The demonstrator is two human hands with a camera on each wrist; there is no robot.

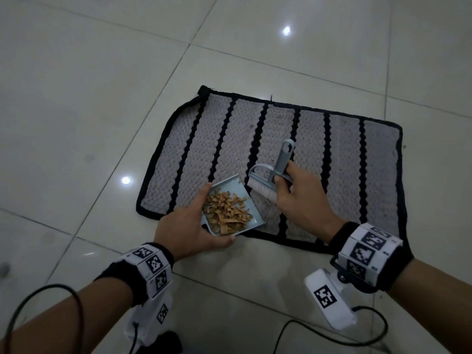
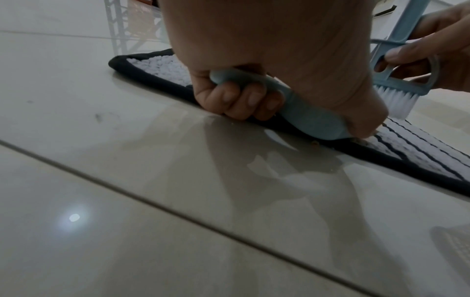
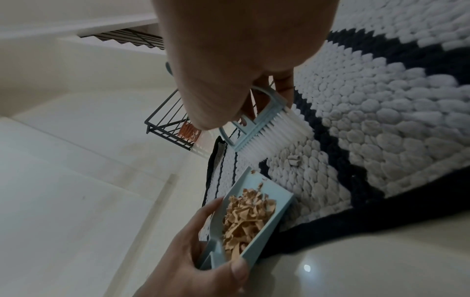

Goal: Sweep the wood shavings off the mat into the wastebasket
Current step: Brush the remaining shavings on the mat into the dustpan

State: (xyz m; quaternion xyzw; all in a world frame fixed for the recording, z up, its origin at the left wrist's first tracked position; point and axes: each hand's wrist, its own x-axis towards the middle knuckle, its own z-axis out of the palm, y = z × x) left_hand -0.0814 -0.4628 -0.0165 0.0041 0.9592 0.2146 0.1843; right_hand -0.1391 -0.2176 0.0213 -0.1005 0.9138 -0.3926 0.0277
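Your left hand (image 1: 190,229) grips the dustpan (image 1: 231,204) by its near-left side, fingers curled under its handle, thumb along the near rim. Your right hand (image 1: 300,194) is wrapped round the brush (image 1: 270,175); bristles point down-left, touching or just above the mat (image 1: 342,149), just right of the pan's far end, handle slanting far-right.

The dustpan sits on the mat's near edge, left of centre, its long axis running from near, at your left hand, to far. Whether the lip touches the mat or is tipped up, you cannot tell.

The wood shavings (image 1: 227,215) are piled in the pan, mostly toward the near end, none over the rim. One pale scrap (image 3: 293,160) lies on the mat just beside the bristles, near the pan's mouth; a tiny crumb (image 2: 315,143) sits on the floor at the mat's edge.

The sweeping looks nearly done. The wastebasket is not clearly in view. A dark wire rack (image 3: 169,128) holding an orange mesh object (image 3: 189,131) stands far-left of the mat; it may be the bin. Your left hand is the one to carry, pan kept level.
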